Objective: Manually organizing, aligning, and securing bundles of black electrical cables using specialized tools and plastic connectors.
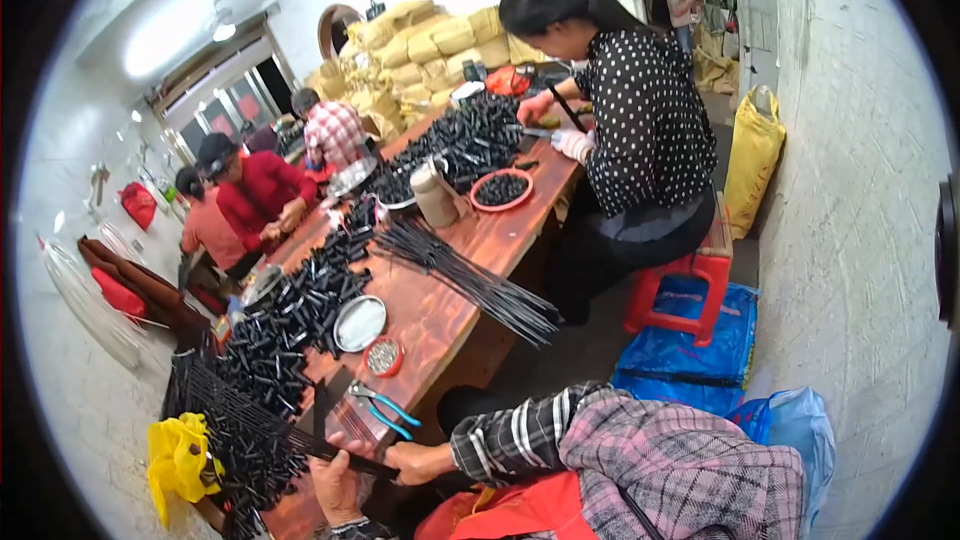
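At the near edge of the table, my left hand (335,483) is closed round a dark bar-like piece (372,464), its thumb on top. My right hand (418,462) grips the other end of the piece, close beside the left. What kind of part it is, I cannot make out. Just beyond my hands lie pliers with blue handles (385,412). A bundle of thin black rods (235,398) reaches from the left toward my left hand. Short black tubular parts (290,325) are heaped along the table past them.
A white dish (360,324) and a small red bowl of metal bits (383,357) stand on the wooden table (425,315). More black rods (465,280) overhang its right edge. A person in a dotted top (650,120) works farther along; others sit across. A yellow bag (180,460) is at left.
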Available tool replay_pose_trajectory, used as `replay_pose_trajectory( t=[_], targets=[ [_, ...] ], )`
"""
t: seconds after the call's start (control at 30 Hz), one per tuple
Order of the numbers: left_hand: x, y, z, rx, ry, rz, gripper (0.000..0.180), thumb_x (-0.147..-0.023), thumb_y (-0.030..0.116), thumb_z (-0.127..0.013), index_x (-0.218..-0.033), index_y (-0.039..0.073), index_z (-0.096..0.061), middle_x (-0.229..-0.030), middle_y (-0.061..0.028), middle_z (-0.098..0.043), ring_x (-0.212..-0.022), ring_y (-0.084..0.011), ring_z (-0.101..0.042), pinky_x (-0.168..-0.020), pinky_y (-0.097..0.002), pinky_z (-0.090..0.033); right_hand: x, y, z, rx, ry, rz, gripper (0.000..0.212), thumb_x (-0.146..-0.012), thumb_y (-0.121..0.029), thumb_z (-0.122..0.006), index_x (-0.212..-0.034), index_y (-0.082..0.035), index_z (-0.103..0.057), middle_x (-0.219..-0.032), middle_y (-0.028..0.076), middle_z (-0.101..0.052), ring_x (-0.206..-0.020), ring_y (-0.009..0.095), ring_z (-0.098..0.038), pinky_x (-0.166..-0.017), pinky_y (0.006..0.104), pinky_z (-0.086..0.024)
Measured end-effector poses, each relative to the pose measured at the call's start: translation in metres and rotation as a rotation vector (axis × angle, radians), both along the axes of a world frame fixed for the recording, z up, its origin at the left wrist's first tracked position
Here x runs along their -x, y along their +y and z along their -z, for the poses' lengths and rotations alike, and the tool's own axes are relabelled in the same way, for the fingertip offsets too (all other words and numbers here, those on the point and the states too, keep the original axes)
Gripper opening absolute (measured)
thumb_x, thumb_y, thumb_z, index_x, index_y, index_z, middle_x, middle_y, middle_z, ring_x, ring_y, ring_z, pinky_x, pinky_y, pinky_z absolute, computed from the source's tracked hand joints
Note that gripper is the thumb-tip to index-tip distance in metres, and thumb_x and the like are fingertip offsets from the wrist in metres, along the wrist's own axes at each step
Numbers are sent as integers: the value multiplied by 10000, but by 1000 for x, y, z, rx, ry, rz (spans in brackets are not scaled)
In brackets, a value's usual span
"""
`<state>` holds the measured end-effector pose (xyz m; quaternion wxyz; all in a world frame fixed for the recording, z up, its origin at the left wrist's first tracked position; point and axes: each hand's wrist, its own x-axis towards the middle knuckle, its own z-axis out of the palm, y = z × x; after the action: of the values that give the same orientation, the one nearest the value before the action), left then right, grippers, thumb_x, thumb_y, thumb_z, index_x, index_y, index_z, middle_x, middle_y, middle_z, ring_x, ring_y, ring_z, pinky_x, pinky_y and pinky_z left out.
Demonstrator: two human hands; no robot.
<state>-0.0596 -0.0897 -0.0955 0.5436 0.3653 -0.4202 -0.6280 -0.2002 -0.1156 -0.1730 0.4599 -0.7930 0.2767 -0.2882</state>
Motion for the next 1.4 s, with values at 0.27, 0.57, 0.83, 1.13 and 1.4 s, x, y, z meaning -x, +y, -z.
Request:
replay_pose_trajectory(
  t=[0.27, 0.57, 0.83, 1.13, 1.4],
  targets=[
    [-24, -38, 8, 13, 38, 20, 327, -764, -1, -540, -1076, -14, -441, -860, -185, -593, -820, -334, -587, -757, -450, -473, -16, -31, -16, -77, 63, -13, 93, -573, -71, -546, -612, 11, -567, -548, 167, -542, -568, 279, -575, -489, 391, -418],
    [-11, -66, -3, 112, 92, 80, 267, -776, -1, -530, -1039, -13, -487, -868, -170, -600, -834, -315, -587, -771, -436, -476, -7, -58, -33, -19, 251, 135, 121, -566, -103, -574, -627, 1, -588, -537, 137, -558, -525, 259, -573, -468, 360, -420],
    [-6, -53, 21, 68, 105, 59, 276, -770, 4, -545, -1034, -32, -475, -873, -183, -593, -833, -324, -586, -776, -456, -470, 9, -47, -14, -61, 146, 10, 140, -619, -116, -575, -627, 23, -563, -519, 124, -544, -515, 241, -561, -480, 354, -411],
    [2, -51, 29, 65, 127, 75, 283, -763, -14, -540, -1035, -43, -470, -866, -194, -591, -832, -340, -585, -783, -461, -469, 16, -38, -7, 10, 167, 27, 194, -638, -141, -600, -671, 46, -560, -581, 186, -549, -594, 300, -575, -513, 377, -415],
    [1, -51, 34, 49, 119, 47, 296, -770, -11, -536, -1056, -43, -466, -877, -190, -592, -834, -338, -585, -779, -457, -470, 13, -41, 5, 28, 126, 33, 254, -641, -176, -612, -660, 62, -525, -617, 232, -525, -631, 362, -553, -519, 409, -404]
  ],
)
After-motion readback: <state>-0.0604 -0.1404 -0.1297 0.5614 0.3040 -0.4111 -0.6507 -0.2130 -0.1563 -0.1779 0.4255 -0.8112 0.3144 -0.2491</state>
